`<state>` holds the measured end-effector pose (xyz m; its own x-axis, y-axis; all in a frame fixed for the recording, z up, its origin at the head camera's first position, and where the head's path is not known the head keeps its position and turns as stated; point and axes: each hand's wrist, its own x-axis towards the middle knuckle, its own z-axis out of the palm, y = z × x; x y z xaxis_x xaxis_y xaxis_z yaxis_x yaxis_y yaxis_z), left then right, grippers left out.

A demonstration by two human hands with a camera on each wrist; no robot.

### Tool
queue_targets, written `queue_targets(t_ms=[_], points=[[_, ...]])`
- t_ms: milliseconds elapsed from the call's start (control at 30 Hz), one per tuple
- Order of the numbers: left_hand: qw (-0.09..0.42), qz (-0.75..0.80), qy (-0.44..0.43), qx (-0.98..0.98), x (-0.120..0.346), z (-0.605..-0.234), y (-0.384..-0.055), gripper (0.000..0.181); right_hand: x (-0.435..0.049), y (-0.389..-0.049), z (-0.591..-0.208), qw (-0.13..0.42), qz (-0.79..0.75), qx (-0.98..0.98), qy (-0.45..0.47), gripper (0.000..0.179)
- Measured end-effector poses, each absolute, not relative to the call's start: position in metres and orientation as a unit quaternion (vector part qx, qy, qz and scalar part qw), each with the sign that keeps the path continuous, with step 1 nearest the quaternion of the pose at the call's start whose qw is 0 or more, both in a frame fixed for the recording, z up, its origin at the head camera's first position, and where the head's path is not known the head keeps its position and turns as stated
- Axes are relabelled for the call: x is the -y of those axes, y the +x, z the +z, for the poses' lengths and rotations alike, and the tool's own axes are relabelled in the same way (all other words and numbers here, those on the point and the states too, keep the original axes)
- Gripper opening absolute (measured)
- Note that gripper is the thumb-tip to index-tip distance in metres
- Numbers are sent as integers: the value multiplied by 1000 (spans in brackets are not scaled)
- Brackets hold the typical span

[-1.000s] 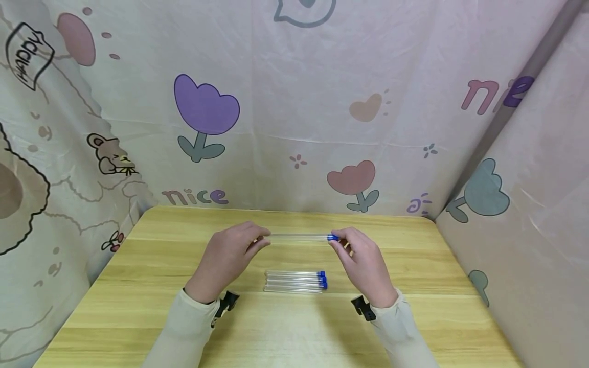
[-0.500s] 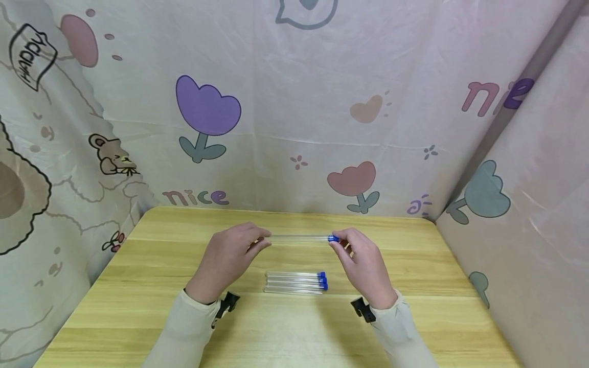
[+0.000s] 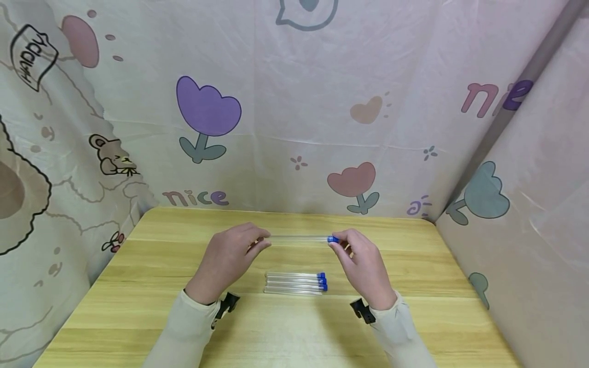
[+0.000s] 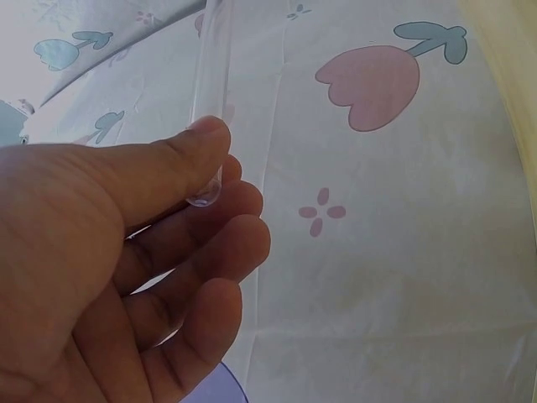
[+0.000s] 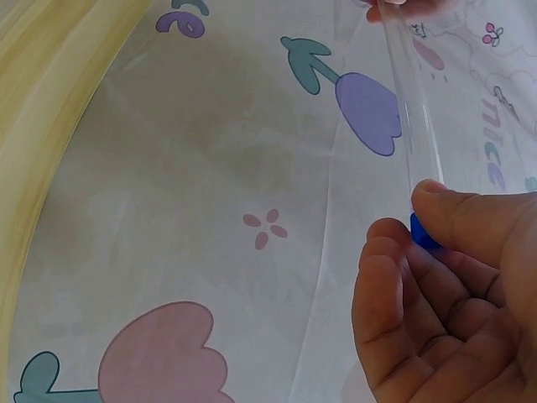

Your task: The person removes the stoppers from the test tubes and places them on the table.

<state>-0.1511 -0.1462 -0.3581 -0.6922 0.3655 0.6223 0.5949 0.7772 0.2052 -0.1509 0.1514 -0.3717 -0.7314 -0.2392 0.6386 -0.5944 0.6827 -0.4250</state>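
Between both hands a clear test tube [image 3: 299,238] with a blue cap [image 5: 422,232] is held level, crosswise above the table. My left hand [image 3: 232,258] pinches its rounded end between thumb and fingers; the left wrist view shows the tube's tip [image 4: 204,198] there. At the capped end, my right hand [image 3: 365,263] pinches the blue cap with thumb and forefinger, its other fingers curled loosely. Nearer to me, several more clear test tubes [image 3: 294,283] with blue caps lie side by side on the table, their caps to the right.
The wood-grain table [image 3: 285,332] carries the row of tubes at its middle. A patterned cloth curtain [image 3: 294,102] rises behind its back edge and along both sides.
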Motion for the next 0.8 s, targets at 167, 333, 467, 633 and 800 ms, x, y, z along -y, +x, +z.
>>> queue_targets(t_ms=[167, 333, 467, 633, 800], points=[[287, -202, -267, 897, 146, -358, -151, 17, -151, -151, -372, 288, 324, 867, 245, 17], [290, -201, -268, 896, 147, -358, -150, 17, -151, -151, -372, 290, 327, 864, 248, 17], [293, -203, -271, 894, 147, -358, -150, 17, -150, -150, -372, 286, 332, 865, 244, 17], [296, -206, -272, 892, 148, -359, -151, 16, -150, -150, -372, 293, 343, 857, 250, 17], [302, -214, -278, 886, 149, -358, -151, 15, -150, -152, -371, 307, 339, 847, 270, 17]])
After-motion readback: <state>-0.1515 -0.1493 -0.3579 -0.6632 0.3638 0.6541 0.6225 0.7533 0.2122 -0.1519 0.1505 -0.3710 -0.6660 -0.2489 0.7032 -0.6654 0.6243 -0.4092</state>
